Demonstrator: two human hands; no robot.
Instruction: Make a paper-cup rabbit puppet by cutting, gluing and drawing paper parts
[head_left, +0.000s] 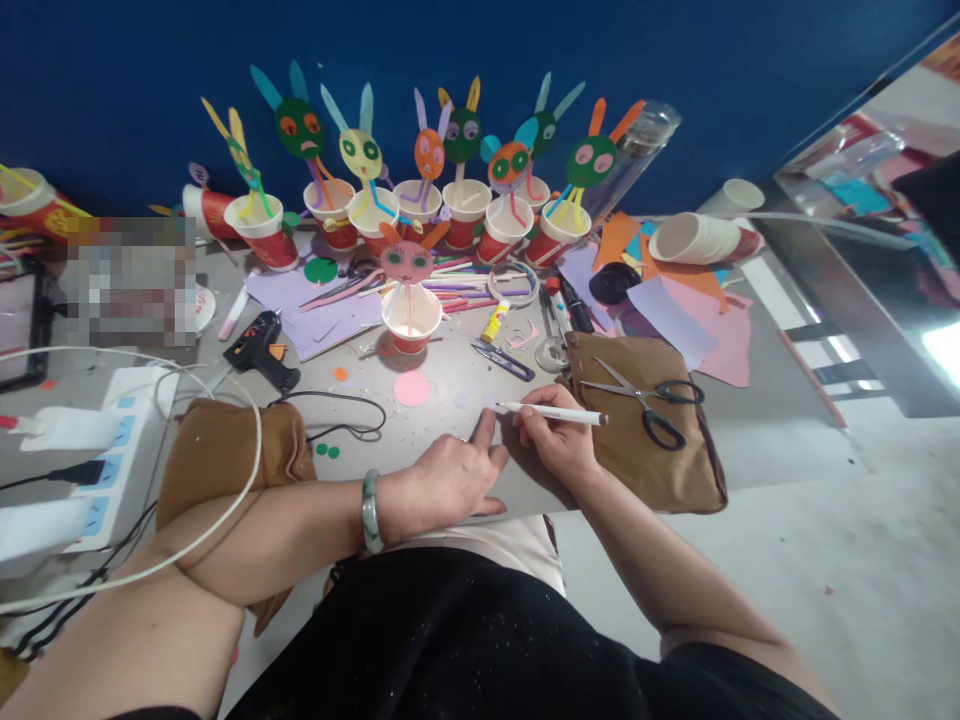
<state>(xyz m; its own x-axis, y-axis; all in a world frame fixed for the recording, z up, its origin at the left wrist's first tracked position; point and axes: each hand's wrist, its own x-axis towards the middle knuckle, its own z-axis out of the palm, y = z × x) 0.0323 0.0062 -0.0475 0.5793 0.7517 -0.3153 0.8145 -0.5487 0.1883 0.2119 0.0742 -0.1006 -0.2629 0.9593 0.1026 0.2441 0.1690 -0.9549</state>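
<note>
My right hand grips a white marker pen, its tip pointing left and down to a tiny lilac paper piece on the table. Against that piece rests the index finger of my left hand, which holds nothing; its fingers are stretched out. Just left lie a small lilac paper circle and a larger pink paper circle. Behind them stands a paper cup with a pink paper face on a stick. Two green paper dots lie further left.
Several red paper cups with animal faces, one a green face, line the back. Scissors lie on a brown cloth at right. Thread snips, a glue stick, a glue gun and a power strip surround the hands.
</note>
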